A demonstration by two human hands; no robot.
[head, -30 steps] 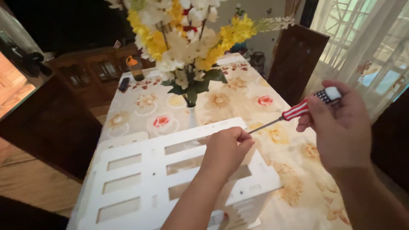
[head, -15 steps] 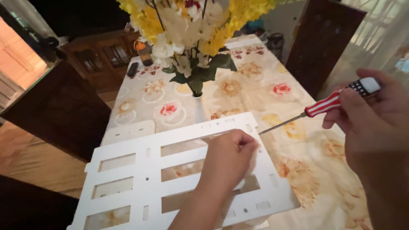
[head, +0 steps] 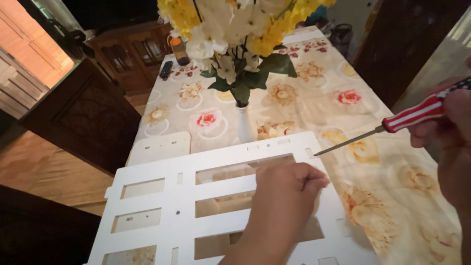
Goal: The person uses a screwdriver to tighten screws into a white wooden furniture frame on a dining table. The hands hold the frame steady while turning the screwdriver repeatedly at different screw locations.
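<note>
**Screwdriver tip hanging over a panel we're only pinning down with one hand**

Dim dining room, long table (head: 392, 206) under a flowery cloth, dark wooden chairs on both sides and a cabinet at the far end. That's the setting we're working in, and it's not a bright one.

From the fingers out: our left hand (head: 284, 196) is curled into a loose fist, knuckles and fingertips pressing down on the white panel (head: 162, 201). It has nothing in its grasp that we can see, it's just weight on the board. Our right hand (head: 449, 127) is closed around the red-and-white striped handle of the screwdriver (head: 387, 128), over at the right edge of the view, partly cut off. The thin metal shaft slants down and left, with the tip just at the far right corner of the panel, next to a small square slot and close to our left fingertips.

The panel itself lies flat on the near end of the table, full of rectangular cutouts, and its near left part looks like it overhangs the table edge. A smaller white piece (head: 159, 147) sits just beyond it.

What we'd worry about:
- The tip slipping off that slot and jabbing our left fingers, since they're so near.
- The panel tipping or sliding on the cloth if we lean on the overhanging side.
- Our arm bumping the white vase (head: 244, 125) of yellow and white flowers, which stands just behind the panel.
- The poor light making us miss the slot and scratch the panel.
</note>
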